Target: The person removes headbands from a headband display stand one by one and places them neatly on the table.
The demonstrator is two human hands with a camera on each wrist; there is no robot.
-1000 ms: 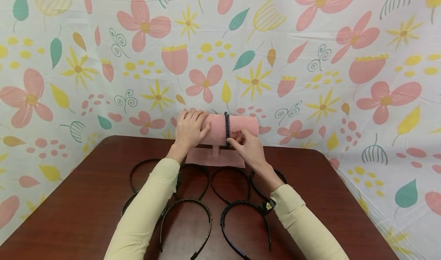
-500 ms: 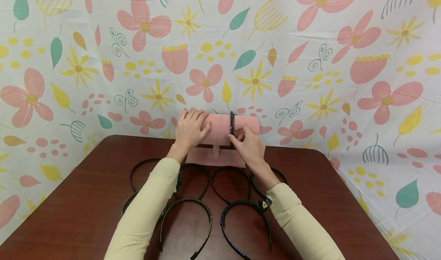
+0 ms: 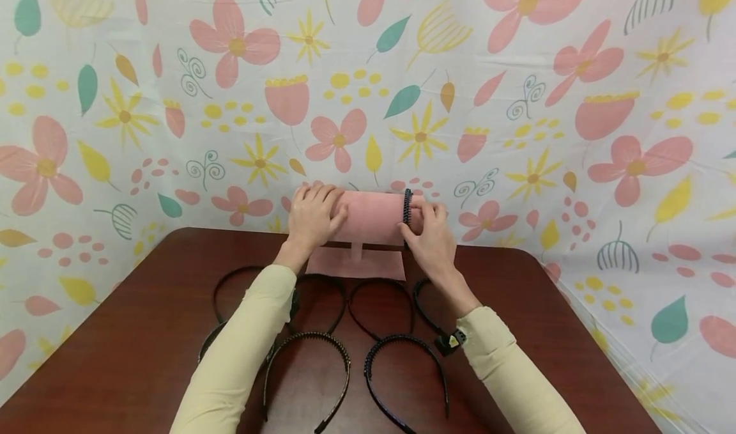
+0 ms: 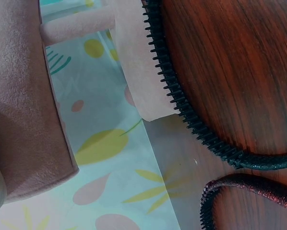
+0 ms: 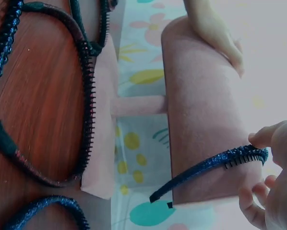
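A pink padded roll (image 3: pixel 376 217) stands on a stem over a flat pink base (image 3: pixel 356 265). Around its right end sits a dark blue glittery headband (image 5: pixel 206 165) with small teeth inside. My right hand (image 3: pixel 432 237) holds this headband at its front, the thumb on its left side and the fingers to its right. On the roll's left end rests my left hand (image 3: pixel 313 213), fingers laid over the top. The left wrist view shows the roll's end (image 4: pixel 33 143) at its edge, while most of the left hand is out of that view.
Several headbands lie on the brown table (image 3: pixel 144 332) before the stand, including a toothed one (image 3: pixel 307 338) and a dark blue one (image 3: pixel 370 370). My forearms pass over some of them. A flowered cloth (image 3: pixel 368 69) hangs behind the table.
The dark blue headband has slid rightward along the roll, from near its middle to close to its right end, together with my right hand. My left hand has stayed on the roll.
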